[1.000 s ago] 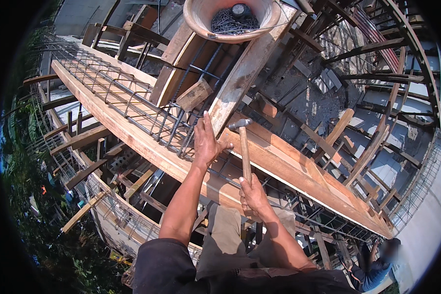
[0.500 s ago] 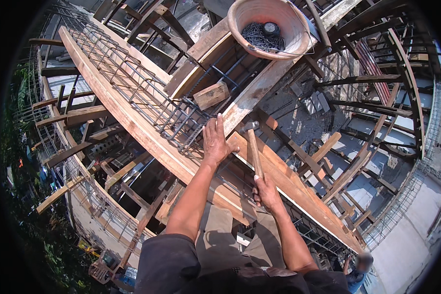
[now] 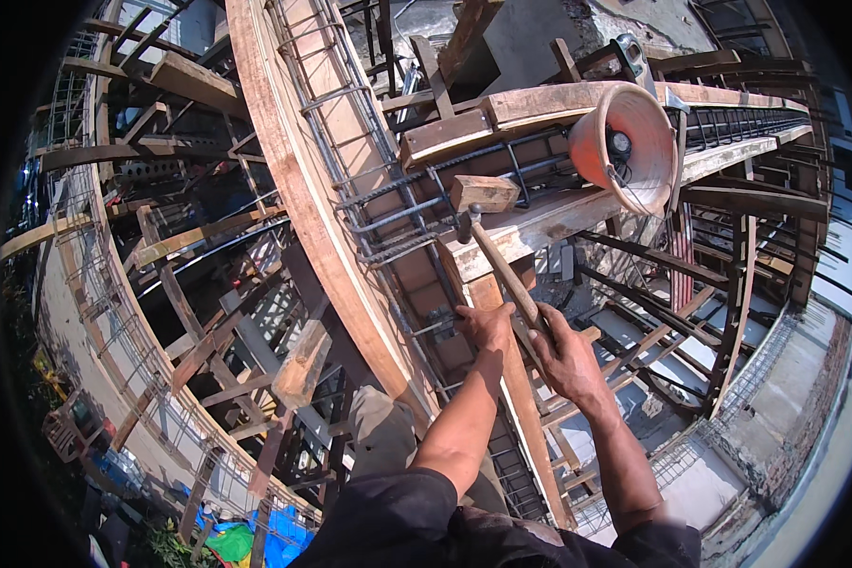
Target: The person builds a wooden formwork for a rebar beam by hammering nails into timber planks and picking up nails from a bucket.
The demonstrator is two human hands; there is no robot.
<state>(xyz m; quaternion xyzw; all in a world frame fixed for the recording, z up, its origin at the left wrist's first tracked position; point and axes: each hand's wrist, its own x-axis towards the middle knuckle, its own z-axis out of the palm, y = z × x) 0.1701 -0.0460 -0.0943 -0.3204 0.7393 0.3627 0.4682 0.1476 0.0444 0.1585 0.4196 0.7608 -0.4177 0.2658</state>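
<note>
My left hand grips a wooden board, fingers bent over its edge beside the rebar channel. My right hand, closed around a wooden hammer handle, is just to its right. The dark metal hammer head is raised toward the upper left, in front of a short wood block that lies over the rebar cage. A pale, weathered beam side meets my board near that block.
An orange bucket sits on the upper beam formwork, its contents partly hidden. A long curved plank runs down the left. Open framing with crossing timbers surrounds the beams, with gaps down to lower levels. Blue tarp shows at bottom left.
My view has swung round. My left hand has shifted from the beam junction down along the board, its fingers now more bent. The hammer now angles further up and left.
</note>
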